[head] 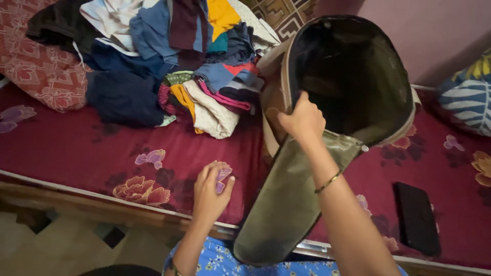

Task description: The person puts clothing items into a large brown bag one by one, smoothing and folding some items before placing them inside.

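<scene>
On a maroon flowered bed (76, 148), the right hand (303, 121) grips the rim of an open olive bag (291, 204), best held wide and steady, while the left hand (210, 191) rests open, empty, beside piled clothes (174, 61).

Two hands (302, 121), one bag (327, 153)

The bed (76, 148) has a dark red cover with flower prints. On it lie a pile of mixed clothes (174, 61), an open olive bag (327, 143) and, near the front edge, a flat black case (417, 217). A red patterned pillow (36, 66) and a blue striped cushion (468, 99) lie at the two ends.
</scene>
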